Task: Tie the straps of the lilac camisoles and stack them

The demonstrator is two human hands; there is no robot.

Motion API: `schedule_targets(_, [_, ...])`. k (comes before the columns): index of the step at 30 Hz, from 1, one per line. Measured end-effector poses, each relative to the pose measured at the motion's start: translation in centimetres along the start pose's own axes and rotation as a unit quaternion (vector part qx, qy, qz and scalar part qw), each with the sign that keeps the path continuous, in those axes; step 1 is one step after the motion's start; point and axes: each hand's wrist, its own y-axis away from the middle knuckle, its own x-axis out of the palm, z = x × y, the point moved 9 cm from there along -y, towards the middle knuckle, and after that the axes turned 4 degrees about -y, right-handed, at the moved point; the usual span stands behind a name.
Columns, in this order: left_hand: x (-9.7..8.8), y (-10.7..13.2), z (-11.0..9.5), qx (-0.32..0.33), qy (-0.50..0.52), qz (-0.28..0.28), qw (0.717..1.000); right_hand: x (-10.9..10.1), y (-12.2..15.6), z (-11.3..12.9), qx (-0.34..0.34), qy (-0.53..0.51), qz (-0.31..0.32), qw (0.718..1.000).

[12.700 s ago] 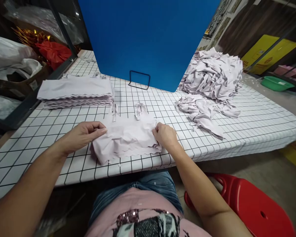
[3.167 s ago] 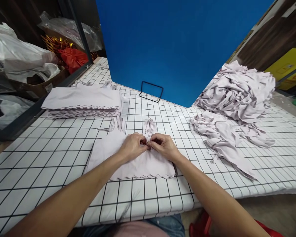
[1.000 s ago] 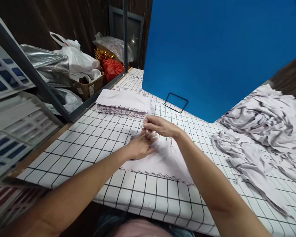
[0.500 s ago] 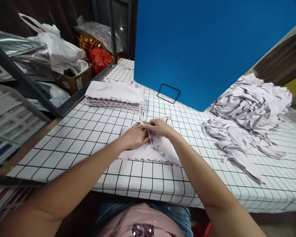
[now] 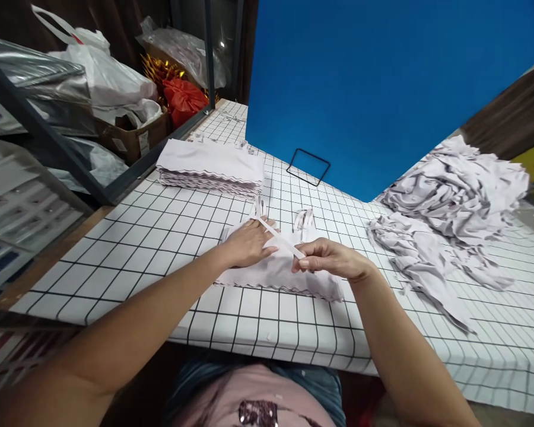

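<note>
Near table edge (image 5: 231,337), strip (image 5: 285,243) taut, pile (image 5: 445,181) well apart

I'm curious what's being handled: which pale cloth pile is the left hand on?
The flat front pile; the neat stack sits farther back and the tangled heap lies to the right, both untouched.

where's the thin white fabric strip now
In the head view, near the centre, the thin white fabric strip runs slantwise over the pale wavy-edged cloth, past the left hand, to the right hand, which pinches its near end.
</note>
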Motion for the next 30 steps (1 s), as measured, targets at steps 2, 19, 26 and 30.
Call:
schedule_targets(2, [0.1, 0.0, 0.0, -0.005, -0.010, 0.013, 1.000, -0.6, 0.6, -0.4, -0.017, -0.028, -0.016, 0.999])
schedule_targets(19, [-4.9, 0.5, 1.8, -0.090, 0.260, -0.165, 0.947, -7.2, -6.3, 0.1, -0.093, -0.154, -0.307, 0.934])
schedule_targets(26, [-4.9, 0.8, 3.5, -0.168, 0.348, -0.208, 0.899, -6.3, -8.5, 0.2, -0.132, -0.118, -0.347, 0.921])
schedule_targets(30, [-4.6, 0.8, 4.1, -0.170, 0.376, -0.204, 0.888, -6.3, -8.6, -0.3, -0.138, -0.109, -0.337, 0.925])
